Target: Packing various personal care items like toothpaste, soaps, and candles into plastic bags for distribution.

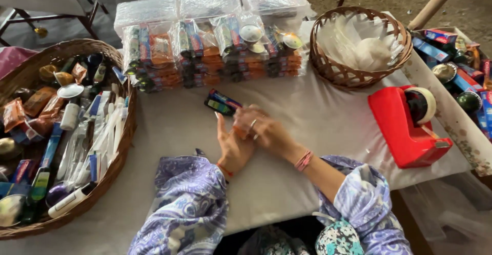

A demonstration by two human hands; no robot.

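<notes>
Both hands meet mid-counter: the right hand lies across the fingers of the left hand, a small orange thing pinched between them. Just beyond, at eleven o'clock, a small dark packet lies flat. At nine o'clock sits a big wicker basket full of toiletries; at twelve, stacked clear kit bags; at one, a smaller basket; at three, a red tape dispenser.

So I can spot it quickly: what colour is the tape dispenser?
Red, the tape dispenser, right of the hands in the head view.
</notes>
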